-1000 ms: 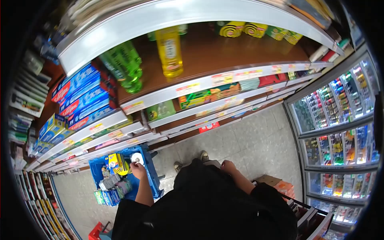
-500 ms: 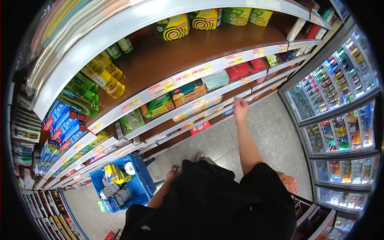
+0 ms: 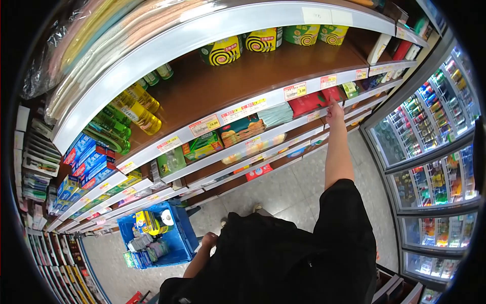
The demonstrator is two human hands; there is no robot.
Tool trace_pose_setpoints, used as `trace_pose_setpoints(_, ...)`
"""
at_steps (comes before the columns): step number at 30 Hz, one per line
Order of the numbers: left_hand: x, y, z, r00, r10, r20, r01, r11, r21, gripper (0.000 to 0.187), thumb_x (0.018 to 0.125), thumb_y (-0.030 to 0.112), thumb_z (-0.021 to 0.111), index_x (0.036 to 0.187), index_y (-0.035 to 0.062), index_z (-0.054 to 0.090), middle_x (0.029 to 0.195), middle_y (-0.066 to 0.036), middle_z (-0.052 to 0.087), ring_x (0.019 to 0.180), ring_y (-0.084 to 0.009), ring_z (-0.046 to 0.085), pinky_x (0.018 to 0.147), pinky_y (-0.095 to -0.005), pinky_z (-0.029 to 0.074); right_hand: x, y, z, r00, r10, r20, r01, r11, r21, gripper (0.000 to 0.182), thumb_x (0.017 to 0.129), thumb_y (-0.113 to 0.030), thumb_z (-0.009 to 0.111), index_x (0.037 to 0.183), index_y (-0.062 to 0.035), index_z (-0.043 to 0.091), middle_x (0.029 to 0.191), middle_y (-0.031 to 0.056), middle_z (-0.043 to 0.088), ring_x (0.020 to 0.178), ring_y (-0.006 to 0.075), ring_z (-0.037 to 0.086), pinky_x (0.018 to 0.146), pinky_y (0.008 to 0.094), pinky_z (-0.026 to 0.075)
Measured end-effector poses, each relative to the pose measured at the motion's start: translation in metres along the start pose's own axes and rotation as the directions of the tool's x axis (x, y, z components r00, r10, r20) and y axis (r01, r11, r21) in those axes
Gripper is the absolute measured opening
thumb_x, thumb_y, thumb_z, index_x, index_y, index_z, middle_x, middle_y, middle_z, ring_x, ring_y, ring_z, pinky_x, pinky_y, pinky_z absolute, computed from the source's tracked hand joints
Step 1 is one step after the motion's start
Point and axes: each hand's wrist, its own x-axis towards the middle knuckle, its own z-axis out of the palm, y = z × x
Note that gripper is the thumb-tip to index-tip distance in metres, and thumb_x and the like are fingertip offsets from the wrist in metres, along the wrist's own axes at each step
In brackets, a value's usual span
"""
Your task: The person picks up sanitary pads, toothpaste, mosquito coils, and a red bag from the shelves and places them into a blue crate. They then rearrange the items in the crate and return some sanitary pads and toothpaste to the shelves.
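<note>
My right hand [image 3: 335,112] is stretched out to the shelf edge, its fingertips at the red packets [image 3: 307,103] on the second shelf. Whether it grips one is too small to tell. Low beside my body, my left hand [image 3: 209,239] is curled, close to the blue basket [image 3: 191,238]; what it holds, if anything, is hidden. Yellow packs with black spirals [image 3: 147,223], a white roll [image 3: 166,218] and several small packages lie in the basket. Left of the red packets are pale blue packets [image 3: 276,115] and a green and orange package [image 3: 242,130].
Spiral-marked packs [image 3: 223,50] and yellow bottles [image 3: 137,112] stand on the upper brown shelf [image 3: 273,68]. Blue toothpaste boxes [image 3: 93,164] are at the left. Glass-door coolers [image 3: 430,175] line the right side. Grey floor tiles [image 3: 283,195] show below the shelves.
My right hand has moved up and right, from in front of the lower shelves to the red packets. My left hand has shifted slightly down and left. The view has shifted a little.
</note>
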Motion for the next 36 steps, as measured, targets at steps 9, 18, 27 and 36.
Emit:
trace_pose_setpoints(9, 0.0, -0.016, 0.02, 0.995, 0.052, -0.08, -0.047, 0.997, 0.06, 0.033, 0.079, 0.03, 0.053, 0.086, 0.0034, 0.073, 0.093, -0.025, 0.068, 0.093, -0.0407, 0.066, 0.084, -0.0473, 0.052, 0.048, -0.008, -0.015, 0.977, -0.096, 0.19, 0.085, 0.994, 0.062, 0.024, 0.092, -0.021, 0.064, 0.112, -0.0076, 0.059, 0.092, 0.004, 0.063, 0.079, 0.0142, 0.06, 0.057, 0.0234, 0.045)
trace_pose_setpoints(18, -0.005, 0.015, -0.007, 0.996, -0.088, -0.013, 0.086, 0.986, -0.14, 0.041, 0.078, 0.04, 0.061, 0.1, 0.007, 0.07, 0.104, -0.021, 0.069, 0.1, -0.0373, 0.065, 0.088, -0.0445, 0.05, -0.029, -0.045, -0.054, 0.854, -0.373, 0.363, 0.171, 0.86, 0.481, 0.041, 0.084, -0.018, 0.05, 0.118, 0.0053, 0.055, 0.113, 0.0188, 0.064, 0.106, 0.0326, 0.061, 0.098, 0.0453, 0.048)
trace_pose_setpoints(27, -0.011, 0.089, -0.084, 0.871, 0.46, -0.171, -0.487, 0.853, -0.187, 0.045, 0.083, 0.032, 0.063, 0.117, 0.0037, 0.063, 0.112, -0.018, 0.065, 0.103, -0.0341, 0.063, 0.089, -0.0408, 0.051, -0.194, 0.188, -0.167, 0.703, 0.218, 0.677, -0.535, 0.79, 0.301, 0.062, 0.061, -0.005, 0.059, 0.121, 0.0095, 0.052, 0.12, 0.0194, 0.061, 0.11, 0.0305, 0.061, 0.096, 0.0382, 0.051)
trace_pose_setpoints(36, -0.115, 0.101, -0.155, 0.941, 0.295, -0.164, -0.195, 0.081, -0.977, 0.039, 0.091, 0.022, 0.068, 0.125, 0.0064, 0.055, 0.115, -0.008, 0.063, 0.103, -0.0211, 0.062, 0.088, -0.0368, 0.052, -0.42, 0.379, -0.018, 0.257, 0.696, 0.671, -0.35, 0.714, -0.606, 0.03, 0.074, -0.009, 0.057, 0.1, 0.0043, 0.063, 0.104, 0.014, 0.065, 0.091, 0.0272, 0.063, 0.085, 0.0351, 0.049)
